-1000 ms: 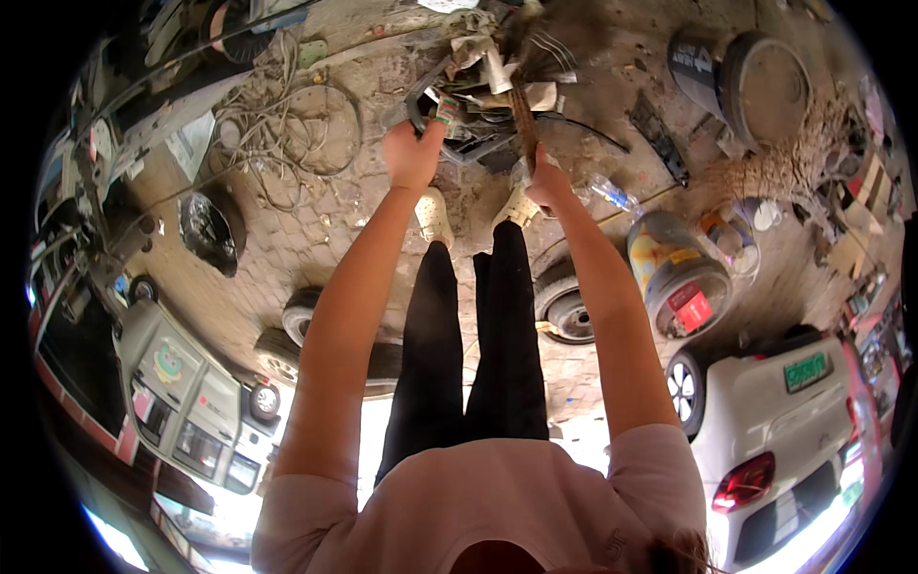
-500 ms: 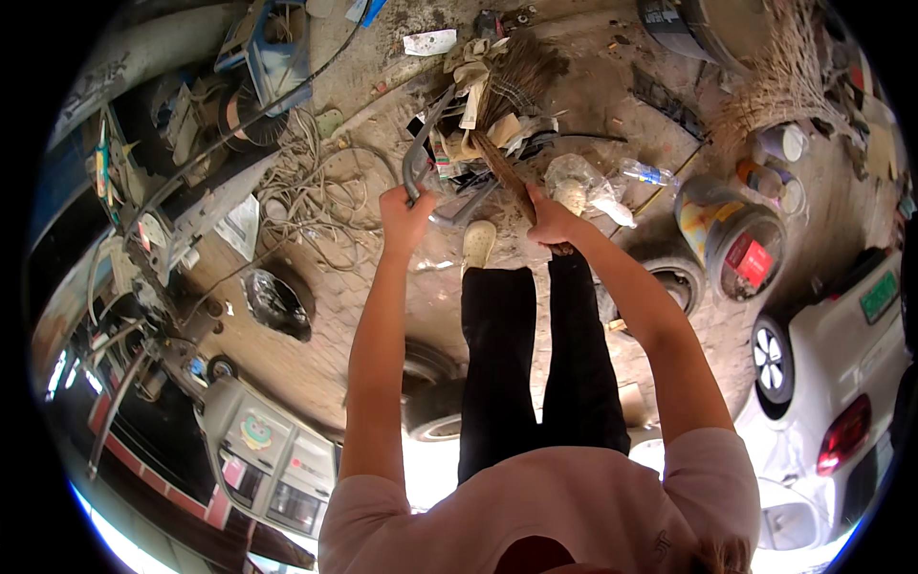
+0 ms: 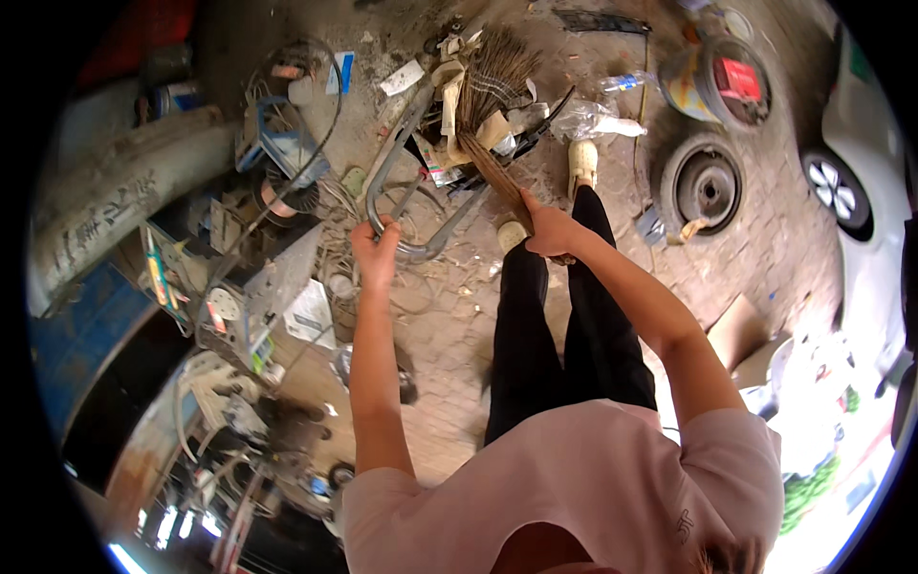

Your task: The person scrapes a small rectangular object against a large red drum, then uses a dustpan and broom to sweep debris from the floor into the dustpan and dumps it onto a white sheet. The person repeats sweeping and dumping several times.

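Observation:
My left hand [image 3: 375,253] is closed round the near bend of a grey metal tube frame [image 3: 375,182]. My right hand [image 3: 553,230] grips the wooden handle of a twig broom [image 3: 497,172], whose brown bristles [image 3: 499,72] fan out at the far end. A heap of litter [image 3: 445,153], with paper, card and plastic scraps, lies between the frame's bars and against the broom. The broom's handle crosses over part of the heap. What lies under the litter is hidden.
Tangled hose [image 3: 411,287] lies left of my feet. A blue metal stand [image 3: 292,143] and a large pipe [image 3: 143,187] are farther left. To the right are a plastic bottle [image 3: 626,82], a bucket [image 3: 690,81], a wheel [image 3: 706,184] and a white car [image 3: 875,210].
My view has turned and shifted left, showing more of the pipe and stand. Both hands still hold the frame and broom, with the litter between them. My feet have stepped to new places.

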Available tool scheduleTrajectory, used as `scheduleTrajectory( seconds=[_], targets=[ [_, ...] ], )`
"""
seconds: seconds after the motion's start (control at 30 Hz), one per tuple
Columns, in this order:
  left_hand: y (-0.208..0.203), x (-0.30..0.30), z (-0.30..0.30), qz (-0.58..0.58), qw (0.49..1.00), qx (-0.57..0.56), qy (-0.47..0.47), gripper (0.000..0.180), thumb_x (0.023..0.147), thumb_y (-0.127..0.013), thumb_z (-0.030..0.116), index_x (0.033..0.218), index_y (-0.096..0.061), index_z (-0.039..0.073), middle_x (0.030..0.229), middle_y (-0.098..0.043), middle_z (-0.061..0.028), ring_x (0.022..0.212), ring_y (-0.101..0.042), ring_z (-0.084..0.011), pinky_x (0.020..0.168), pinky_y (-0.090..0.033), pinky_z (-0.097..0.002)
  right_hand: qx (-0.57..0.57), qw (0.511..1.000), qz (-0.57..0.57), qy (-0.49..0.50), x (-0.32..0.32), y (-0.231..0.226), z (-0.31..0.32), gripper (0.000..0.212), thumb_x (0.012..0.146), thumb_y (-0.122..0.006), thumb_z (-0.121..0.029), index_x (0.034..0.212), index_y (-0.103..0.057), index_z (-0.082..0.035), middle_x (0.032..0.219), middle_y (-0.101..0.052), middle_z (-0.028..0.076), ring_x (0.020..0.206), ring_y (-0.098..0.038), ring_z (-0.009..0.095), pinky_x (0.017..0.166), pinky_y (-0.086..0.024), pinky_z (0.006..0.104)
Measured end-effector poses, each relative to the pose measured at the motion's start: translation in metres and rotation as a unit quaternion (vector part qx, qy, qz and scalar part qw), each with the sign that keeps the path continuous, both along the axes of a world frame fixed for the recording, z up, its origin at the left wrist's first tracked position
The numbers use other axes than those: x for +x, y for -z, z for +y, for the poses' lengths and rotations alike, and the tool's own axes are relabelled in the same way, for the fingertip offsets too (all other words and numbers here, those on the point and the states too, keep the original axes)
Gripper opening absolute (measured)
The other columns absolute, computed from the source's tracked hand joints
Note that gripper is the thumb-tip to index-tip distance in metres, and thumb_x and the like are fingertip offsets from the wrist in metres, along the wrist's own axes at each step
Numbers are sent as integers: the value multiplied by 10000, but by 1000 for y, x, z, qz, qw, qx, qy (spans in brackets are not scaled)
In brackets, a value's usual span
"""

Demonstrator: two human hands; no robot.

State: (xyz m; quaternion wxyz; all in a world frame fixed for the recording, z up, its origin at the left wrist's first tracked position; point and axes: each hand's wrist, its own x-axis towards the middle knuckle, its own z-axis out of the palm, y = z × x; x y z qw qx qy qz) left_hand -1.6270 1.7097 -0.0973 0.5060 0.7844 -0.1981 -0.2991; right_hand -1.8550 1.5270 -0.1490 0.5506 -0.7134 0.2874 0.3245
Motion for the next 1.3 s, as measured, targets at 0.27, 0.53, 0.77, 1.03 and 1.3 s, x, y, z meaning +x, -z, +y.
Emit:
scheduleTrajectory(
  seconds=[0.27,0.53,0.77,1.03,1.3],
  targets=[
    [-80,-26,39,-21,995,-9,101,146,698,-629,118,680,-558,-8,587,-491,26,555,-423,-56,508,-337,-239,9,995,-5,100,-70,-93,79,915,668,-554,-113,1362,15,62,756,-614,236,681,-608,329,618,-469,379],
    [-151,-110,21,44,965,-26,256,135,730,-555,132,676,-529,11,577,-479,-25,527,-434,-105,493,-334,-258,-11,982,2,186,-182,-158,145,901,711,-547,-202,1342,19,102,859,-605,257,797,-603,355,664,-475,383],
    [-170,-258,-74,65,911,1,406,149,717,-558,137,671,-532,-2,590,-469,-14,531,-402,-82,483,-297,-242,-10,937,6,350,-317,-153,163,904,712,-561,-234,1297,-3,171,855,-609,243,776,-614,337,639,-493,380],
    [-169,-517,-228,92,772,47,627,157,742,-531,128,644,-520,5,558,-453,-4,495,-380,-67,465,-276,-235,98,818,21,566,-529,-196,121,1001,696,-616,-278,1293,54,164,927,-586,248,711,-616,306,482,-510,345],
    [-140,-816,-304,148,635,71,754,144,758,-540,104,640,-519,25,567,-457,25,488,-378,-40,445,-272,-210,68,686,55,722,-742,-199,126,999,674,-640,-331,1263,-22,189,912,-588,242,670,-625,289,445,-518,332]
  ],
)
